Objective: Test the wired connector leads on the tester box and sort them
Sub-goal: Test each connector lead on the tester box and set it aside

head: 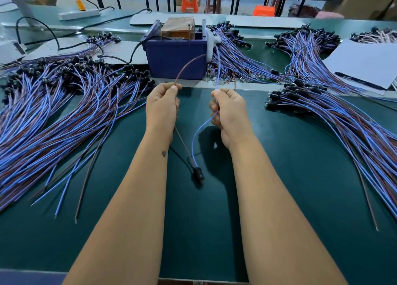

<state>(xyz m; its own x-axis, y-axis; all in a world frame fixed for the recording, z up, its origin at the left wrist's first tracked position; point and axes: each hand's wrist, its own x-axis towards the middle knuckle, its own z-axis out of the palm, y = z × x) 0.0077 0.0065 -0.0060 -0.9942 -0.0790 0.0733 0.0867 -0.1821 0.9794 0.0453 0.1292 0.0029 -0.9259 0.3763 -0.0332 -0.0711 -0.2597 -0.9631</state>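
Left hand [162,104] pinching brown wire [187,66], right hand [227,108] gripping blue wire [198,132]; black connector [198,174] hanging at 6 o'clock above tabletop [279,177]. Tester box [176,56] at 12 o'clock; lead piles [64,99] at 9 and 3.

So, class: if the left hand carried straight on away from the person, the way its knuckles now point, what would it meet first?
Probably the dark blue plastic tester box. The left hand, pinching the brown wire, has only bare green mat ahead before it, though depth is hard to judge.
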